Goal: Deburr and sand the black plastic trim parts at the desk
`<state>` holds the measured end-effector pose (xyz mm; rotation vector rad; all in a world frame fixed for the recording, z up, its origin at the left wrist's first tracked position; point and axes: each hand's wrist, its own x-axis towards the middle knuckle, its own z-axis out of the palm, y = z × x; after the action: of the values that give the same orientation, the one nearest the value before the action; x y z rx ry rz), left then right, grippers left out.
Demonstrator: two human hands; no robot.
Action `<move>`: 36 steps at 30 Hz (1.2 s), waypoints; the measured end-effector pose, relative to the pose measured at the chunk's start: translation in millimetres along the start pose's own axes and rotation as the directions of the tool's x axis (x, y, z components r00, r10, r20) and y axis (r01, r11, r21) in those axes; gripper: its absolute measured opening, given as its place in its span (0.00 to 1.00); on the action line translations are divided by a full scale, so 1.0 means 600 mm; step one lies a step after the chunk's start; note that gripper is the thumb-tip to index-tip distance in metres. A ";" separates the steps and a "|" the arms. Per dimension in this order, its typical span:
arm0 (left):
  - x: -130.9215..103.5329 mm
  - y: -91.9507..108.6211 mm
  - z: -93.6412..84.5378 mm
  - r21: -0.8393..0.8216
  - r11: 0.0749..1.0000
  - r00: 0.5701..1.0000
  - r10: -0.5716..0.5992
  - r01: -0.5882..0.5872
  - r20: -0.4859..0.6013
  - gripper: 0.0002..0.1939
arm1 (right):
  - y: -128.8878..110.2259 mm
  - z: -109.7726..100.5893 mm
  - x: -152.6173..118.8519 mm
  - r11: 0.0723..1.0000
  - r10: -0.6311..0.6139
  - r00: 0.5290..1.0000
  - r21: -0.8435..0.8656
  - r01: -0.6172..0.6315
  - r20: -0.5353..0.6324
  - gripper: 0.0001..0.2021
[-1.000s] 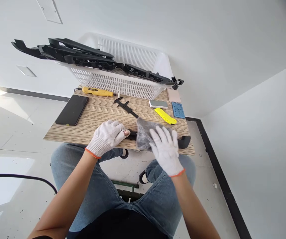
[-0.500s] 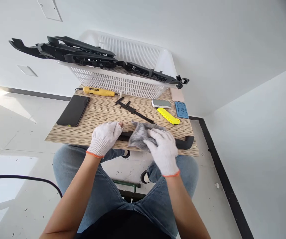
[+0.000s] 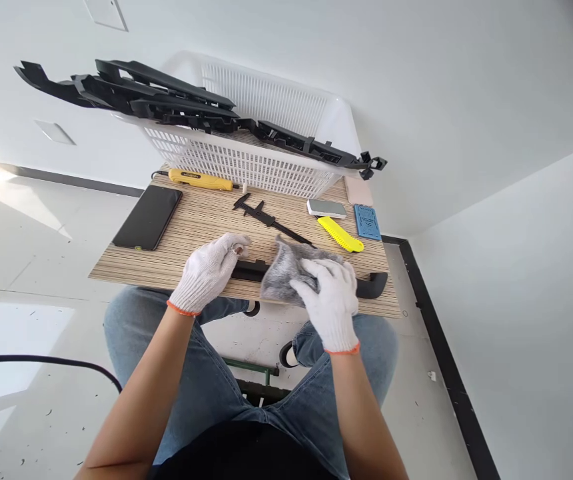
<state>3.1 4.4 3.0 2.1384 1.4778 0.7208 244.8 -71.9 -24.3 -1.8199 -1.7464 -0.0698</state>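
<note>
A long black plastic trim piece (image 3: 250, 270) lies along the near edge of the small wood-grain table (image 3: 201, 217), its curved end on the right. My left hand (image 3: 210, 268), in a white knit glove, is closed around its left end, which the glove hides. Over the middle of the piece lies a fuzzy grey cloth (image 3: 282, 270). Pressed onto the cloth, my gloved right hand (image 3: 329, 293) has its fingers curled over it. Beyond the cloth sits a black caliper (image 3: 266, 219), and a yellow utility knife (image 3: 340, 234) rests to the caliper's right.
A white slatted basket (image 3: 246, 163) holding several long black plastic parts (image 3: 166, 100) stands at the back; the parts jut past its sides. Around the tabletop are a phone (image 3: 148, 218), a yellow corded tool (image 3: 200, 180), a grey-white block (image 3: 326, 209) and a blue card-like piece (image 3: 367, 222).
My left hand has shifted slightly left along the trim piece, so more of it shows beside the cloth. The cloth and my right hand have moved a little to the right. The view has tilted slightly.
</note>
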 end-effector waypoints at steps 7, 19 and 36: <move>0.002 0.001 0.003 0.052 0.994 0.995 -0.095 0.096 -0.029 0.20 | -0.119 0.045 0.022 0.993 -0.075 0.994 0.094 0.068 0.083 0.09; 0.003 0.021 -0.001 0.106 0.961 0.966 -0.245 0.254 -0.088 0.20 | 0.030 0.000 -0.011 0.996 -0.087 0.996 0.013 0.088 -0.036 0.21; 0.001 0.000 0.003 0.054 0.989 0.986 -0.130 0.136 -0.108 0.27 | -0.152 0.062 0.010 0.993 -0.056 0.998 0.104 0.052 0.041 0.14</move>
<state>4.6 4.8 1.8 2.0503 1.7003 0.7573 148.0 -54.9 -16.9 -1.7123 -1.7957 0.0379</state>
